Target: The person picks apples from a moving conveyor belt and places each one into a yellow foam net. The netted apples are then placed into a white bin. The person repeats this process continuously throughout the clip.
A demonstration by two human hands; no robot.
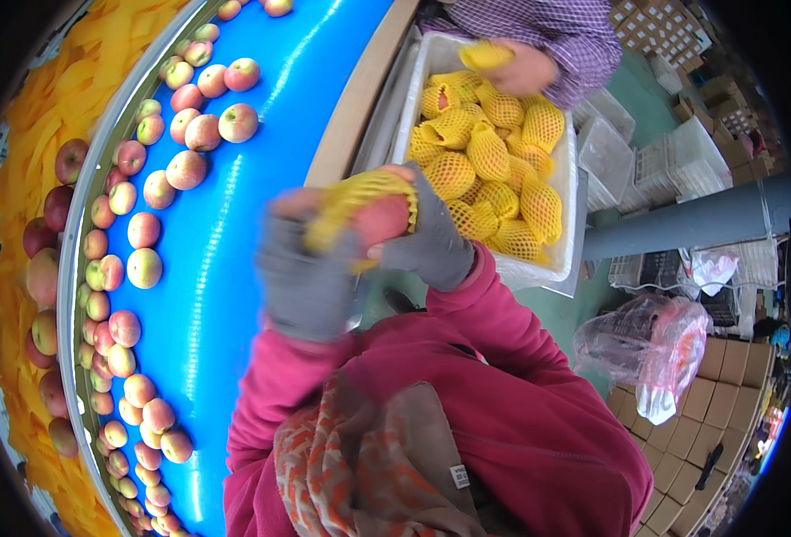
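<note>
My left hand (308, 268), in a grey fingerless glove and blurred, grips one end of a yellow foam net sleeve (341, 194). Inside the sleeve is a red apple (382, 220), partly bare. From the other side my right hand (429, 235), gloved the same way, holds the apple and the net's edge. Both hands are between the blue conveyor belt (227, 268) and a white foam box (566, 252) filled with apples in yellow nets (489, 153). Loose apples (144, 268) lie along the belt's far side.
A co-worker's hand (526, 67) holds a yellow net over the box. Yellow foam nets (93, 74) and larger apples (43, 275) are beyond the belt's rail. At right are a grey pipe (677, 218), plastic crates (691, 158), a plastic bag (670, 349) and cardboard boxes (704, 409).
</note>
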